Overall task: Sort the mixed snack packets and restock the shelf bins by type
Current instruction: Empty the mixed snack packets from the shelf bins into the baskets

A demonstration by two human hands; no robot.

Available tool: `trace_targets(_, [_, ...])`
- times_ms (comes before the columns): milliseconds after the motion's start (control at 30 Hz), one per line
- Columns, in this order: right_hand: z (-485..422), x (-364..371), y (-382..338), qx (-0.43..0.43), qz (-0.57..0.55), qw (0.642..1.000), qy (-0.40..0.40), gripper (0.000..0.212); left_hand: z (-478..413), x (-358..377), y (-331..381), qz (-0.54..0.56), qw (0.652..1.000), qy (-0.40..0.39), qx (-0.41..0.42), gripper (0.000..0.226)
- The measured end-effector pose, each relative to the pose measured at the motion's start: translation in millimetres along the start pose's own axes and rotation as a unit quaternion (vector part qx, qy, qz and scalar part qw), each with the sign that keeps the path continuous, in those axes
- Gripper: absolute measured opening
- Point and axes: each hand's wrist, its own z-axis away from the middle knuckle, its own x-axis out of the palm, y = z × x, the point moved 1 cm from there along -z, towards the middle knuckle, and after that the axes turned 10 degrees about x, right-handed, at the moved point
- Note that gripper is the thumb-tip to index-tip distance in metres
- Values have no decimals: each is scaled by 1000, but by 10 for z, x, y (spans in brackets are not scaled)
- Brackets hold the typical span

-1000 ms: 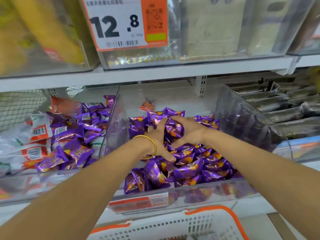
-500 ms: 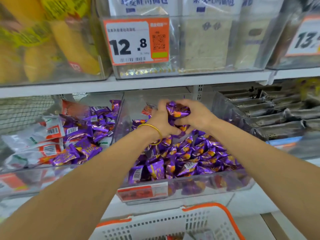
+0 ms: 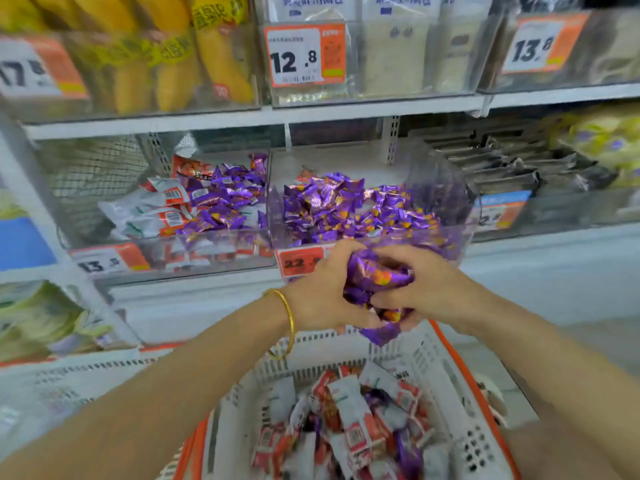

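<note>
Hands: our left hand (image 3: 322,289), a gold bangle (image 3: 289,317) at its wrist, and our right hand (image 3: 433,289) are cupped together, fingers curled round one clump of purple packets (image 3: 375,275).
Where the clump is: in the air, in front of the middle bin (image 3: 446,199) and above the far rim of the white basket (image 3: 450,368).
Loose end: one hanging packet (image 3: 381,334) sticks out below our palms and looks likeliest to slip.
Bins: the middle bin holds almost only purple packets. The left bin (image 3: 166,237) mixes purple with white-and-red ones.
Basket contents: white-and-red packets (image 3: 349,410) with a few purple among them.
Doing it well: we cannot tell which way the clump is bound. We judge it best to press both palms inward, tuck in the dangling packet, and let go low over matching packets so none spill sideways.
</note>
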Motion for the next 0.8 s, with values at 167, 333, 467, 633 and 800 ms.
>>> trace_targets(167, [176, 127, 381, 188, 12, 975, -116, 78, 255, 85, -214, -148, 970, -135, -139, 101])
trace_targets(333, [-276, -311, 34, 55, 1, 998, 1, 49, -265, -533, -40, -124, 983, 98, -94, 57])
trace_targets(467, [-1427, -578, -231, -44, 193, 973, 121, 61, -967, -964, -306, -284, 934, 179, -119, 80])
trace_targets(633, [-2755, -573, -109, -11, 437, 899, 28, 116, -1680, -1194, -905, -310, 898, 133, -283, 122])
trace_targets(800, [-3116, -604, 22, -5, 500, 865, 45, 126, -1991, -1286, -1338, -312, 894, 115, -301, 134])
